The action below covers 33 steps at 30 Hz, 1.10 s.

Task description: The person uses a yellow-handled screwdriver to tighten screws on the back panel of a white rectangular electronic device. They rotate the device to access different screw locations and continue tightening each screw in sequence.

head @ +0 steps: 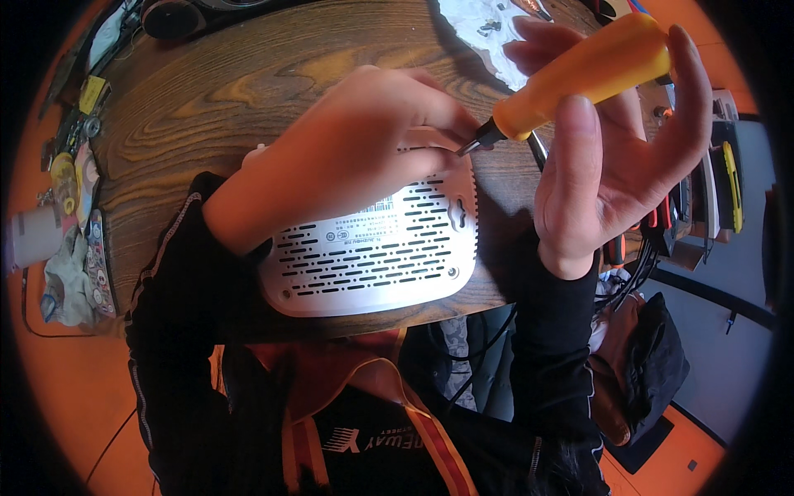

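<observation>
A white plastic housing of an electronic device (372, 266), with rows of vent slots and a printed label, lies flat near the table's front edge. Its near corners have round recessed screw holes. My left hand (391, 118) reaches over the housing, its thumb and fingertips around the tip of a yellow-handled screwdriver (577, 80) at the far right corner. Held at a slant, the screwdriver has its handle in my right hand (620, 149), between thumb and fingers, palm turned up. What lies under the left fingertips is hidden.
The wood-grain table (205, 105) carries a white sheet (477, 37) with small dark parts at the far right. Along the left edge are a grey glove (68, 279) and assorted small items. Red-handled tools (616, 251) and black cables (639, 279) crowd the right edge.
</observation>
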Available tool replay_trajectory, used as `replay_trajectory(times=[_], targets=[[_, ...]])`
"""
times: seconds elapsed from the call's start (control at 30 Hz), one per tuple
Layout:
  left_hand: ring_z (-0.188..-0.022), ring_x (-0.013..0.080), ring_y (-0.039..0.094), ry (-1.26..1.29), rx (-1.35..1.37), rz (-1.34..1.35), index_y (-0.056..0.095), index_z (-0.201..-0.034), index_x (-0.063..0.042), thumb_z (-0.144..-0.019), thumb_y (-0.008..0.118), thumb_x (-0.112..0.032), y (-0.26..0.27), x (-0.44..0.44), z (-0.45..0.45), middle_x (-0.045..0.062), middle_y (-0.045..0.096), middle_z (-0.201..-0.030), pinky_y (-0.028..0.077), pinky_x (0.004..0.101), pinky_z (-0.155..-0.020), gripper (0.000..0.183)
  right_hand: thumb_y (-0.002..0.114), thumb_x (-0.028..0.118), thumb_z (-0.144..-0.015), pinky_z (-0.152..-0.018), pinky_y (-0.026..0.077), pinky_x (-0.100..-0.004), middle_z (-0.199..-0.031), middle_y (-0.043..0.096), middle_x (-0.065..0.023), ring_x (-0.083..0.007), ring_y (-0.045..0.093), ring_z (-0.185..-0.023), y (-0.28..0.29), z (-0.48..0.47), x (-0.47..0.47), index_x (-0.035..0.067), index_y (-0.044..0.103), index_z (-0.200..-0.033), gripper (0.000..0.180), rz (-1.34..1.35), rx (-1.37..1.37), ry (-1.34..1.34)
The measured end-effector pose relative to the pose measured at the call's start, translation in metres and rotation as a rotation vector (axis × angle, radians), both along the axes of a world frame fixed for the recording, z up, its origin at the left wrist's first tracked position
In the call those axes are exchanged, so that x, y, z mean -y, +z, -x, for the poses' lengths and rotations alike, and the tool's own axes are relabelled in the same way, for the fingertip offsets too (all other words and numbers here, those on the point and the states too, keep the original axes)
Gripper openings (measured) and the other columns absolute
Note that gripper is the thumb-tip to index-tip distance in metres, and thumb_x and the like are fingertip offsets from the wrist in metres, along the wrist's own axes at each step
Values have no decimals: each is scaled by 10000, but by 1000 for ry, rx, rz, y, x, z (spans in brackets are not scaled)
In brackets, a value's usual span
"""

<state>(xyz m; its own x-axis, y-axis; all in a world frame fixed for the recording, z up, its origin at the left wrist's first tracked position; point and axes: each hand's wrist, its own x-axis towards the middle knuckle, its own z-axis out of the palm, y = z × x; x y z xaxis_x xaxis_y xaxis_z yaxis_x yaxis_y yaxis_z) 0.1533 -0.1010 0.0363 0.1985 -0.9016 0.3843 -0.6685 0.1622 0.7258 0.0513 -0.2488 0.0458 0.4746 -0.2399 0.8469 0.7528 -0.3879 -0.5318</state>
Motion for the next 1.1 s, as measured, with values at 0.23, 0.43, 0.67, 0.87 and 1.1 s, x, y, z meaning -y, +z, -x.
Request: replay_trajectory(times=[0.23,0.43,0.67,0.87,1.1], targets=[[-746,287,638,34,-86,15,659,-897,32,-736,661,-35,-1,1,1,164,642,-842,505,339,-713,174,627,16,-806,-749,548,-426,-974,616,-211,-319,640,-900,-3,0,-2,101,256,-1375,685,34,-39,-26],[-751,289,636,-16,40,12,664,-892,28,-742,664,-50,1,1,-2,166,646,-833,500,340,-726,169,630,18,-802,-745,546,-419,-973,617,-207,-312,640,-893,-5,1,-2,96,265,-1369,678,44,-54,-35],[-734,253,650,-36,-41,-40,665,-893,30,-753,674,-62,-1,0,-3,159,658,-814,513,316,-700,168,633,20,-799,-740,544,-410,-972,618,-202,-304,641,-885,-5,3,-1,91,276,-1362,671,53,-65,-41],[-721,238,657,-18,-5,28,663,-879,21,-760,660,-38,-2,0,-2,155,660,-810,517,299,-678,132,636,21,-795,-736,542,-403,-970,619,-198,-297,641,-877,-5,3,-1,87,286,-1356,664,61,-65,-46],[-745,236,649,-9,26,18,662,-857,4,-748,667,-45,0,1,-2,130,664,-790,512,312,-696,120,640,23,-791,-731,540,-395,-969,620,-193,-290,642,-869,-5,4,-1,82,297,-1349,657,62,-67,-52]])
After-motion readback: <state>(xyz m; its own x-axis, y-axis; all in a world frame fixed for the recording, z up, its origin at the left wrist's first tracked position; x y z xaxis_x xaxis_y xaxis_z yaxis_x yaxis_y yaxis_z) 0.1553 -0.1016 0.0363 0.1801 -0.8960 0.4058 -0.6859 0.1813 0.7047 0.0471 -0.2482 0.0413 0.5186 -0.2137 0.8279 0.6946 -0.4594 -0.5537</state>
